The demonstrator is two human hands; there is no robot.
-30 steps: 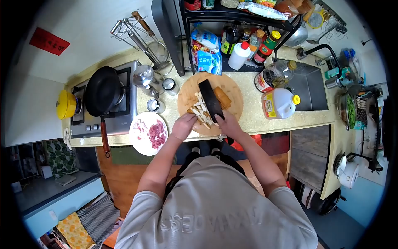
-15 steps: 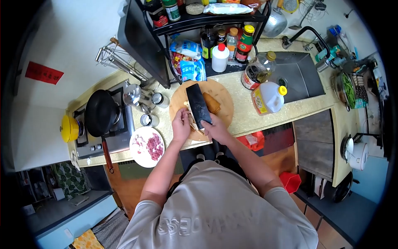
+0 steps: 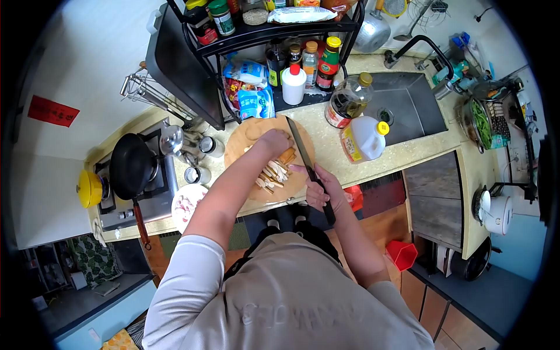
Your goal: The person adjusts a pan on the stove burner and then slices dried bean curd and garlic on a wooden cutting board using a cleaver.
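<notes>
My right hand [image 3: 324,189] is closed round the handle of a black cleaver [image 3: 302,146], whose blade stands nearly edge-on over the right part of the round wooden board [image 3: 238,153]. My left hand [image 3: 275,143] reaches across the board, its fingers bent over a brown block of food [image 3: 287,156] and touching it. Whether they grip it is hard to see. Pale and brown cut strips [image 3: 272,176] lie on the board below my left hand, left of the blade.
A plate of raw meat [image 3: 185,205] sits left of the board, partly behind my left forearm. Two jars, a black pan [image 3: 132,165] and a yellow pot [image 3: 89,188] are further left. Two large bottles stand by the sink [image 3: 402,108]. A rack [image 3: 271,35] rises behind.
My left hand has moved from the cut strips up to the brown block. The cleaver has swung to the right and turned from flat to edge-on. The whole view has shifted.
</notes>
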